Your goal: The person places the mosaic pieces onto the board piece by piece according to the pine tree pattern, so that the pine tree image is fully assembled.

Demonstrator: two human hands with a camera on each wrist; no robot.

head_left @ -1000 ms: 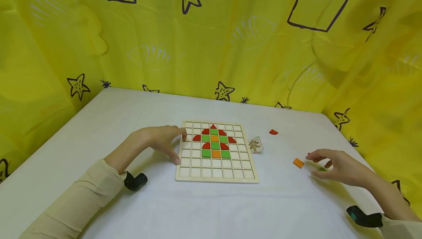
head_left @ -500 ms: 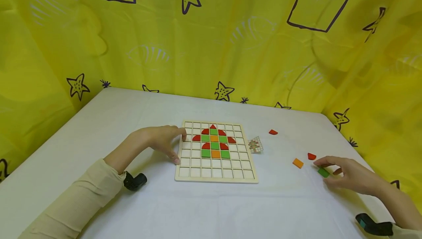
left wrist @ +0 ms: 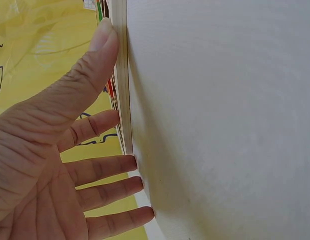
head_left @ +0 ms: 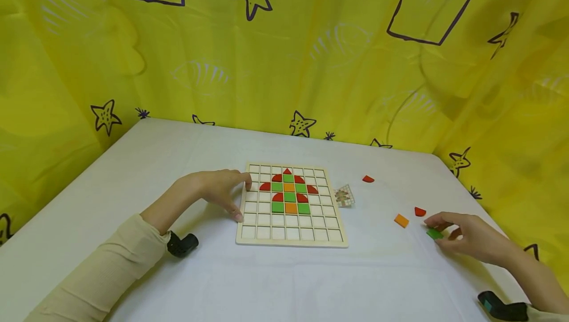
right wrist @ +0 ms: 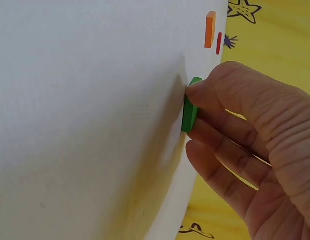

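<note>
My left hand (head_left: pixel 220 188) rests against the left edge of a wooden grid board (head_left: pixel 263 233), thumb and fingertips touching its rim. In the left wrist view the fingers (left wrist: pixel 107 170) are spread and fairly straight. Red, green and orange tiles form a tree-like pattern in the board's cells. Far to the right, my right hand (head_left: pixel 473 238) pinches a green tile (right wrist: pixel 189 117) between thumb and fingers, low at the white tabletop. Just beyond that hand lie an orange square tile (head_left: pixel 401 221) and a red rounded tile (head_left: pixel 420 212).
A small pattern card (head_left: pixel 345 196) sits by the board's right edge, showing a similar grid picture. Another red rounded tile (head_left: pixel 368 179) lies farther back. A yellow curtain (head_left: pixel 284 65) with starfish drawings hangs behind the white-covered table (head_left: pixel 293 282).
My right hand has shifted right and nearer to me, and its thumb and fingers have come together on the green tile. The red tile beside it is now uncovered. My left hand stays put.
</note>
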